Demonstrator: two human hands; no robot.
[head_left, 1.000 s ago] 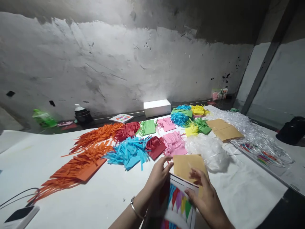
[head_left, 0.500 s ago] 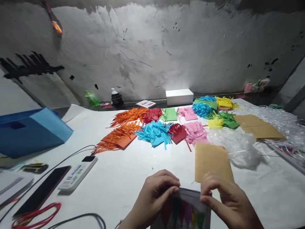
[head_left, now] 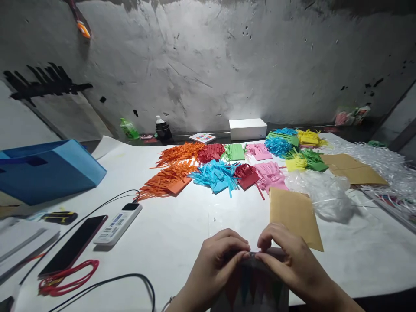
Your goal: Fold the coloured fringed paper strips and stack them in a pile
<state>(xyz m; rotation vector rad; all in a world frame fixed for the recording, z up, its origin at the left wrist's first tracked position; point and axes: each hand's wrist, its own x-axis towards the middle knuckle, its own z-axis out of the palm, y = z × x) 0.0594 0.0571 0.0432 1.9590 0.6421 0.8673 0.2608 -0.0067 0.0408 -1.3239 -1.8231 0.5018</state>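
At the bottom of the head view is a flat, dim packet (head_left: 251, 290) with a row of coloured pointed shapes on it. Whether these are printed or inside cannot be made out. My left hand (head_left: 222, 260) pinches its top edge between thumb and fingers. Close beside it, my right hand (head_left: 284, 255) pinches the same edge, fingertips a small gap from the left ones. Just beyond my right hand lies a brown envelope (head_left: 294, 212). Farther back are fringed paper bundles, among them an orange one (head_left: 169, 180), a blue one (head_left: 216, 175) and a pink one (head_left: 269, 175).
A crumpled clear plastic bag (head_left: 321, 195) lies right of the brown envelope. On the left are a phone (head_left: 74, 245), a white power bank (head_left: 118, 224), a red cord (head_left: 69, 279) and a blue box (head_left: 52, 171). A white box (head_left: 248, 129) stands by the wall.
My right hand has moved left along the packet's top edge, from its right corner to beside my left hand. The view has shifted slightly; the things on the table stay put.
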